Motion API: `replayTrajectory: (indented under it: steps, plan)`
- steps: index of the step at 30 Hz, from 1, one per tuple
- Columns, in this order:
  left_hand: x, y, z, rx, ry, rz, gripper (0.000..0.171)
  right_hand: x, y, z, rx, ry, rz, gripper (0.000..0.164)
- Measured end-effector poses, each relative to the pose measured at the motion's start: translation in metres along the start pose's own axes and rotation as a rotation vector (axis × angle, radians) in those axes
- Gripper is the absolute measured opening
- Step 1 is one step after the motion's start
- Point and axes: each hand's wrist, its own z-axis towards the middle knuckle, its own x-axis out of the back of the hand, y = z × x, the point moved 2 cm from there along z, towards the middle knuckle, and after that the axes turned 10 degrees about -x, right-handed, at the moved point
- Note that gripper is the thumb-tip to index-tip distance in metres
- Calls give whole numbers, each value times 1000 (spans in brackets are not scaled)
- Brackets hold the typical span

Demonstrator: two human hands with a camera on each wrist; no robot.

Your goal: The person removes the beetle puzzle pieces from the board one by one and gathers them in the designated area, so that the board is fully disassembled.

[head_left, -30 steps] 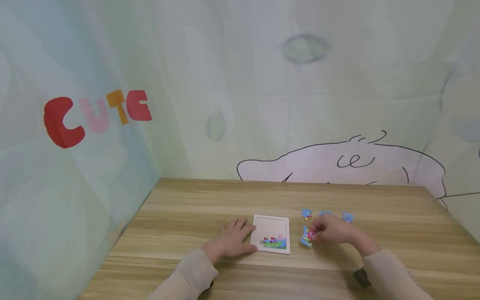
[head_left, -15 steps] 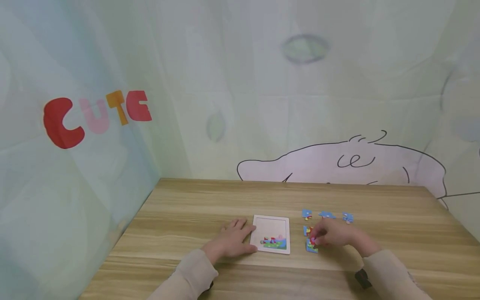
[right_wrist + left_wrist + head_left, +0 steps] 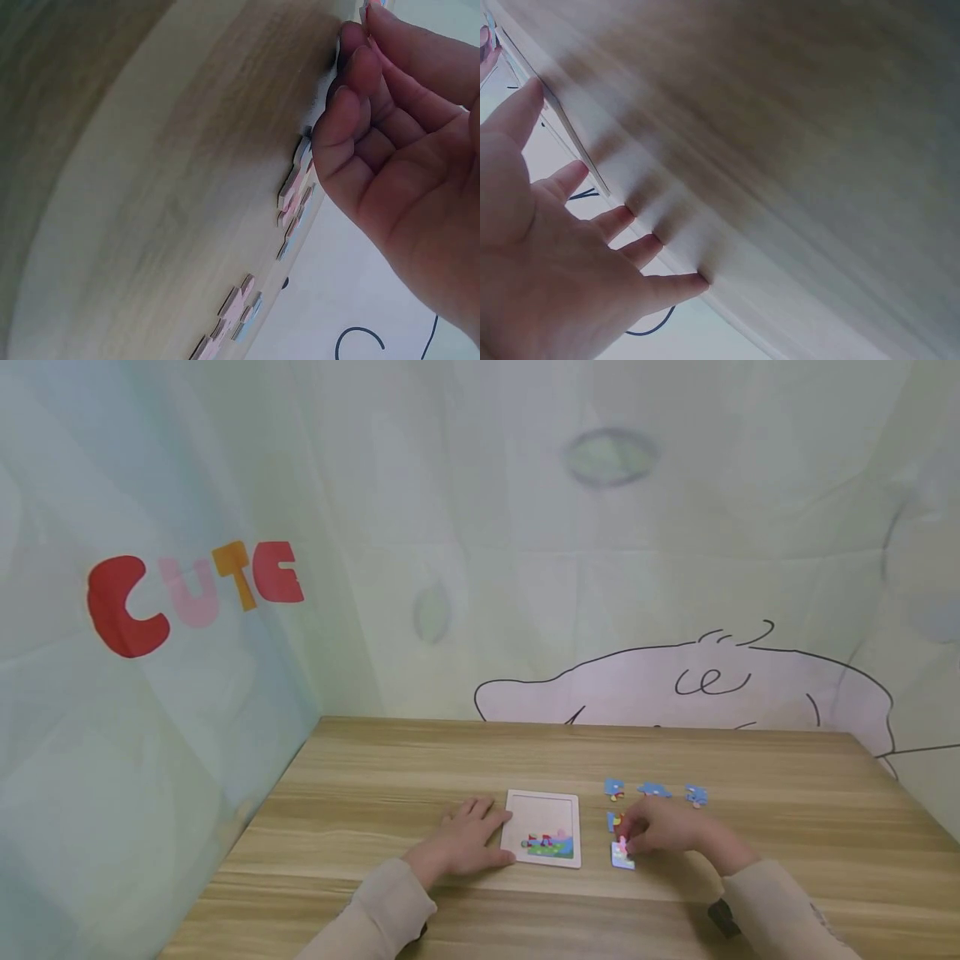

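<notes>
A square puzzle board (image 3: 536, 810) with a pale rim lies on the table; joined pieces showing green, blue and red fill its lower right part. My left hand (image 3: 467, 839) rests spread at the board's left edge, thumb and index finger touching the rim. In the left wrist view the fingertips (image 3: 703, 280) press on the tabletop. To the right of the board, my right hand (image 3: 663, 827) pinches a jigsaw piece (image 3: 622, 857) between thumb and fingers. The right wrist view shows only a sliver of this piece (image 3: 364, 15) at the fingertips.
Loose blue jigsaw pieces (image 3: 613, 788) lie in a row behind the right hand, including a middle piece (image 3: 654, 790) and a right-hand piece (image 3: 696, 795). Another piece (image 3: 613, 822) sits partly covered by the right fingers. A printed curtain (image 3: 450, 527) hangs behind the wooden table (image 3: 390, 760).
My right hand has turned the pinched piece and brought it slightly nearer the front, uncovering the piece behind it. The left hand and the board have stayed put.
</notes>
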Motion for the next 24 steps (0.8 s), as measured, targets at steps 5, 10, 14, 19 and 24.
replayTrajectory:
  steps: [5,10,14,19,24]
  plan:
    - [0,0,0,0,2,-1,67,-1,2,1,22,0,-3,8]
    - [1,1,-1,0,0,3,66,-1,2,1,20,-2,-22,8]
    - [1,2,-1,0,0,8,66,-1,2,1,26,-3,-18,8]
    - [0,1,0,3,3,5,66,-1,1,0,50,-9,6,8]
    - [-1,0,1,9,1,5,67,-2,1,-1,32,-14,21,8]
